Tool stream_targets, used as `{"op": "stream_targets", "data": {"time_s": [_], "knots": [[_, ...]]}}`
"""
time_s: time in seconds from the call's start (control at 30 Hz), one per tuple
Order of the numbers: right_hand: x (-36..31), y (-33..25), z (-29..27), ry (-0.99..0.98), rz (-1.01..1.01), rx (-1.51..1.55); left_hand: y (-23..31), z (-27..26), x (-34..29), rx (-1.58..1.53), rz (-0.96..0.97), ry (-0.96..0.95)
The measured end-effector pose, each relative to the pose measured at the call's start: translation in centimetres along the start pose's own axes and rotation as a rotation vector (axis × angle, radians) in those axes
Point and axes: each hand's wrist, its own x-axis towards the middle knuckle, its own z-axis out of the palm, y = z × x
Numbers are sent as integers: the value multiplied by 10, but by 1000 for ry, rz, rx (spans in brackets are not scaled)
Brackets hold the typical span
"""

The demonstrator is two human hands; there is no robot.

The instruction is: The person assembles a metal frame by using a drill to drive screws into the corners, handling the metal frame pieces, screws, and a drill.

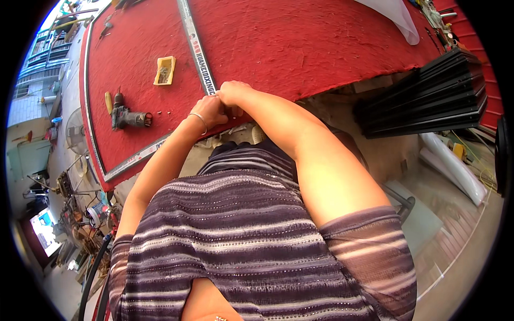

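A metal frame (pixel 196 48) with dark edges and a pale printed film strip lies on a red cloth-covered table (pixel 300 37). My left hand (pixel 210 111), with a bangle at the wrist, is closed at the frame's near right corner. Against it, my right hand (pixel 234 94) is closed too, with bent fingers over the same corner. The hands cover the corner, and whatever is between their fingertips is hidden. Inside the frame lie a cordless drill (pixel 128 116), a screwdriver with a yellow handle (pixel 108 102) and a yellow tray (pixel 164 71) of small metal pieces.
Black metal profiles (pixel 428 93) are stacked right of the table, their ends jutting toward it. Below them are rolls of clear plastic film (pixel 452 163) on the floor. A fan (pixel 76 130) stands off the table's left edge. White sheeting (pixel 393 18) lies at the far right.
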Motion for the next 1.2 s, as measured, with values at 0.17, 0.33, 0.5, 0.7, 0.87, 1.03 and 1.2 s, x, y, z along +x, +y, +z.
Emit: {"op": "stream_targets", "data": {"time_s": [0.17, 0.33, 0.5, 0.7, 0.87, 1.03, 1.2], "knots": [[-7, -7, -7, -93, 73, 29, -12, 1, -6, -83, 67, 56], [-4, -5, -8, -139, 120, 62, -14, 1, -18, -339, 99, 67], [-2, -6, -7, -132, 92, 57, -9, 9, -18, -163, 174, 106], [3, -4, -5, -119, 80, 45, -2, 6, -10, 21, 114, -26], [0, -8, -9, -152, 106, 50, -17, 11, -16, -50, -52, 199], [-2, -8, -12, -183, 129, 112, -27, 10, -27, -507, -197, 287], [20, 9, -5, -331, 62, 175, -27, 15, -26, -263, 42, 312]]}}
